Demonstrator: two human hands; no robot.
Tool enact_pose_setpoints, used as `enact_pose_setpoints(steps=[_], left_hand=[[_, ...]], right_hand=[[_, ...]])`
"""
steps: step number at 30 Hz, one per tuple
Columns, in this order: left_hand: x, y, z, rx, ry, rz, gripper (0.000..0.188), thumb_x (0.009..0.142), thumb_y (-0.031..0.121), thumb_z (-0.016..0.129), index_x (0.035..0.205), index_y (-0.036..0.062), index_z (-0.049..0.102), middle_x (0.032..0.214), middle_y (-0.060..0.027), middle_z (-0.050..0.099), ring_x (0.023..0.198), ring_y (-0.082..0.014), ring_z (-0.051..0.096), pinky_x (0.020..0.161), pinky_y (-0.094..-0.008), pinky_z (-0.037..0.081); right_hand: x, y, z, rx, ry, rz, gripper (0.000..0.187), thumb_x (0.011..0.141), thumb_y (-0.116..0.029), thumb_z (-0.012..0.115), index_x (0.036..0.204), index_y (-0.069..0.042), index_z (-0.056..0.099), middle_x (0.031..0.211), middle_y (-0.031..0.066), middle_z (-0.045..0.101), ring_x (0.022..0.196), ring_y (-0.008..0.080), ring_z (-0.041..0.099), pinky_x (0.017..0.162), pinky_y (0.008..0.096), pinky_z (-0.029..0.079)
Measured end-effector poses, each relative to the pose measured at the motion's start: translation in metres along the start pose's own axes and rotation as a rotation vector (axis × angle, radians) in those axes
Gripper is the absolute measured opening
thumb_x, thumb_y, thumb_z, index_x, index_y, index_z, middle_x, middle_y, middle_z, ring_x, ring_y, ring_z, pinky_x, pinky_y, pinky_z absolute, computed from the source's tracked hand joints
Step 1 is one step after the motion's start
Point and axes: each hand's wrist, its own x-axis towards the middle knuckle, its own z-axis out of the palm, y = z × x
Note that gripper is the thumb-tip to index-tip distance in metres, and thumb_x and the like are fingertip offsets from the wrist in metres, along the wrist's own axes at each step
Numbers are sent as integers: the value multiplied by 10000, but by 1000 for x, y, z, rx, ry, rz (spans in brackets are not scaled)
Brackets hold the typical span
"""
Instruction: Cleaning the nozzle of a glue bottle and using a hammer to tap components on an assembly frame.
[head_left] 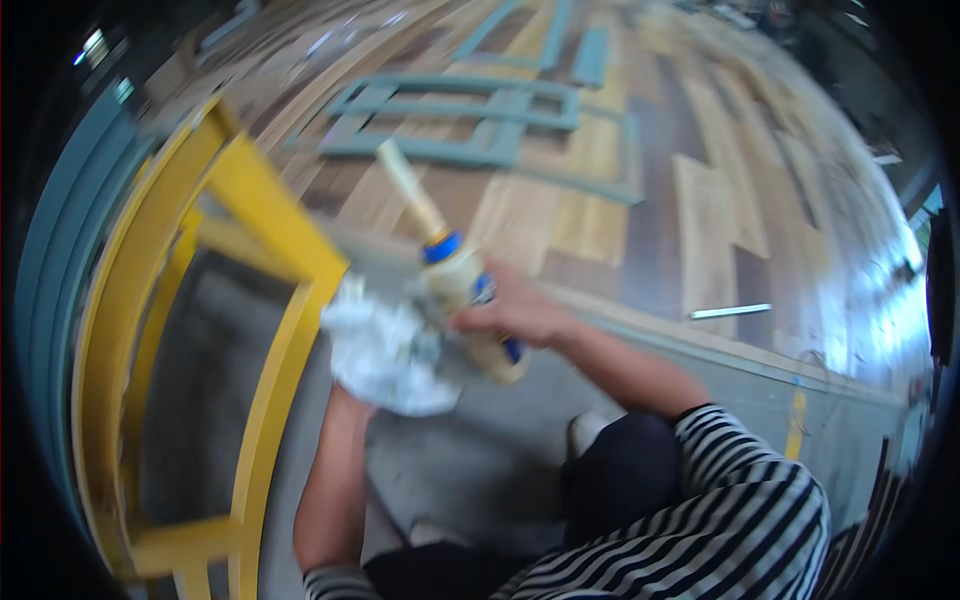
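Observation:
My right hand (pixel 520 312) grips a beige glue bottle (pixel 462 290) with a blue collar and a long tan nozzle that points up and to the left. My left hand is wrapped in a crumpled white cloth (pixel 385 350) and holds it just left of the bottle, against the corner of a yellow wooden frame (pixel 270 210). The hand itself is hidden under the cloth; only the forearm (pixel 335 480) shows. The picture is blurred by motion.
The yellow frame stands on a grey floor (pixel 480 470) at the left. Beyond lies a wide board surface with grey-green frames (pixel 470 110) on it. A thin pale strip (pixel 730 312) lies at the right. My dark trousers and striped sleeves fill the lower edge.

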Motion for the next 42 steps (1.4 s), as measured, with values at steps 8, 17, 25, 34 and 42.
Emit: enact_pose_setpoints(steps=[8, 17, 25, 34, 42], left_hand=[[-24, 111, -3, 427, 418, 435, 298, 885, 176, 695, 1131, 13, 649, 1055, -92, 659, 984, -196, 651, 852, -368, 535], [-56, 106, 18, 90, -259, 554, 514, 737, 305, 830, 1121, 79, 574, 1071, -92, 602, 963, -248, 598, 878, -372, 519], [-67, 90, 21, -802, -290, 116, 354, 898, 197, 732, 1166, 14, 592, 1175, -99, 643, 1094, -175, 615, 954, -348, 503], [-59, 108, 5, -180, 106, 510, 434, 715, 238, 843, 1042, 52, 625, 1056, -104, 639, 1010, -274, 632, 911, -421, 479], [-70, 100, 12, -48, 524, 370, 243, 889, 138, 712, 1039, -28, 617, 1053, -189, 697, 960, -284, 701, 841, -370, 530]], right_hand=[[0, 20, 24, 129, -462, -31, 679, 702, -177, 858, 1286, -34, 542, 1098, 64, 657, 998, 157, 621, 893, 323, 513], [-37, 47, 24, 535, -1241, 359, 851, 708, -270, 935, 1357, 43, 483, 1246, 110, 637, 1092, 175, 601, 985, 360, 497], [-46, 46, 32, 685, -1063, 311, 973, 666, -404, 928, 1381, 44, 444, 1212, 121, 630, 1060, 193, 639, 896, 344, 555], [-49, 1, 26, 206, -702, -7, 826, 813, -250, 827, 1484, -50, 389, 1393, 84, 531, 1242, 137, 489, 1069, 320, 397], [-38, 35, 38, 416, -558, 52, 899, 826, -341, 826, 1523, -30, 352, 1484, 64, 480, 1315, 133, 439, 1118, 328, 350]])
